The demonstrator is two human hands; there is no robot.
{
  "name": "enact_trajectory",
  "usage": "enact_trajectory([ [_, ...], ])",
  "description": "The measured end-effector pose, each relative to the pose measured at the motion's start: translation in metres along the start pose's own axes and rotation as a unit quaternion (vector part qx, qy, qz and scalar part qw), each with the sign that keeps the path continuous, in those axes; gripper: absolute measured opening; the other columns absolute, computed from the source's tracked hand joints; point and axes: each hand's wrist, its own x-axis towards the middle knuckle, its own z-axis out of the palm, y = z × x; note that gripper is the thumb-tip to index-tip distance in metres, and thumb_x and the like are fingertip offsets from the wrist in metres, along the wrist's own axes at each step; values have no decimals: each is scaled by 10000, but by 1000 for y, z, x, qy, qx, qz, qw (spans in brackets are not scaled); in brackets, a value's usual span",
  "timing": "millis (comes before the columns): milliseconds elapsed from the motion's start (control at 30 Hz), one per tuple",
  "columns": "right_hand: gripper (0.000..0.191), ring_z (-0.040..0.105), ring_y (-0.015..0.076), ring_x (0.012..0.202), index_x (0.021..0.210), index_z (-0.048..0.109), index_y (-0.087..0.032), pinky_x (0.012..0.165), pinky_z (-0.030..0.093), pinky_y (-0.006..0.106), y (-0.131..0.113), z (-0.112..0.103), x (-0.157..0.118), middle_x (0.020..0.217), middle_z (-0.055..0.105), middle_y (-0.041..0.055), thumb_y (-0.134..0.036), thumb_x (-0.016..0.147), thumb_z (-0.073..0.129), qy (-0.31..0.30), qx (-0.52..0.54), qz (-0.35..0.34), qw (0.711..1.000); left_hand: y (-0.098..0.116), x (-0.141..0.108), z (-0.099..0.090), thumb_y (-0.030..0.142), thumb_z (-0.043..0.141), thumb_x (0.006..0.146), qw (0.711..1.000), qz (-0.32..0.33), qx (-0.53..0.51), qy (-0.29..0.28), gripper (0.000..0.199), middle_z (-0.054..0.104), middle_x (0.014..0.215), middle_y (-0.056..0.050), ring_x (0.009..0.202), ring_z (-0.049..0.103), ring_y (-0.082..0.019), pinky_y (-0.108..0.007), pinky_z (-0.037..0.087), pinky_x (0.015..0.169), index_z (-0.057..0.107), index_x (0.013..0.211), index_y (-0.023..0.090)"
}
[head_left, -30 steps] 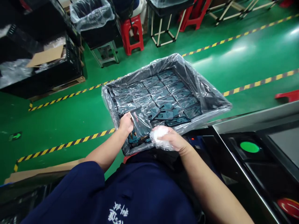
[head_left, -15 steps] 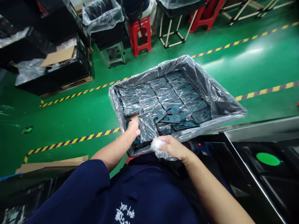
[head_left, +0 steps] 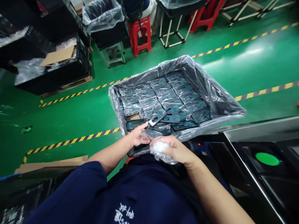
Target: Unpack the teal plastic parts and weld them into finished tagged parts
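My right hand (head_left: pixel 174 147) is closed around a crumpled wad of clear plastic bags (head_left: pixel 161 149) at the near edge of a black crate lined with plastic film (head_left: pixel 224 102). Close to its fingertips is my left hand (head_left: pixel 139 135), its fingers apart beside a loose piece of clear film (head_left: pixel 151 134). Whether they touch that film is hard to make out. Just beyond the left fingers, several unwrapped dark plastic parts with cutouts (head_left: pixel 172 115) lie loosely piled. Rows of film-wrapped dark parts (head_left: pixel 161 90) fill the crate behind them.
A patch of brown cardboard (head_left: pixel 133 117) shows at the crate's left side. To the right runs a metal-edged bench (head_left: pixel 247 161) with a green disc (head_left: pixel 268 158). Beyond the crate are a red stool (head_left: pixel 141 35), a person seated there, and another lined bin (head_left: pixel 104 18).
My left hand has let go of the wrapped dark part and moved nearer my right hand. The right hand keeps the plastic wad and has barely moved.
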Motion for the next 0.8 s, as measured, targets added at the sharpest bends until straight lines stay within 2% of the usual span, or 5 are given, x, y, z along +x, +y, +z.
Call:
enact_trajectory([
  [267,250,642,199,797,976,680,-144,747,520,323,1,2,0,897,696,76,-283,775,628,10,-101,-6,995,-6,-44,16,195,813,611,993,84,83,-11,249,505,546,36,384,364,-24,-138,187,356,623,762,140],
  [400,766,501,304,1254,1373,453,-167,1016,438,442,11,0,0,1387,484,163,-119,625,610,178,-266,-40,947,-8,-54,18,243,793,608,977,118,179,-6,190,470,497,26,377,291,-32,-185,130,366,689,728,140],
  [533,1035,389,298,1384,1557,136,-212,1083,384,444,15,3,-1,1524,370,151,-105,640,604,91,-304,-55,947,-6,-58,21,282,760,649,940,153,297,-62,148,460,490,24,412,300,-47,-209,173,409,712,677,145],
  [667,759,666,238,967,1411,455,-224,870,501,345,14,0,2,1121,698,65,-169,675,633,70,-296,12,953,2,-47,26,284,737,680,915,193,344,-88,149,560,562,-5,471,385,-72,-214,262,466,725,690,135],
  [800,369,670,240,904,1066,662,-223,821,503,337,24,-30,7,988,723,51,-267,700,662,274,-323,67,903,20,-4,28,294,752,700,902,264,341,13,191,621,659,-26,576,509,-128,-234,383,562,725,833,159],
])
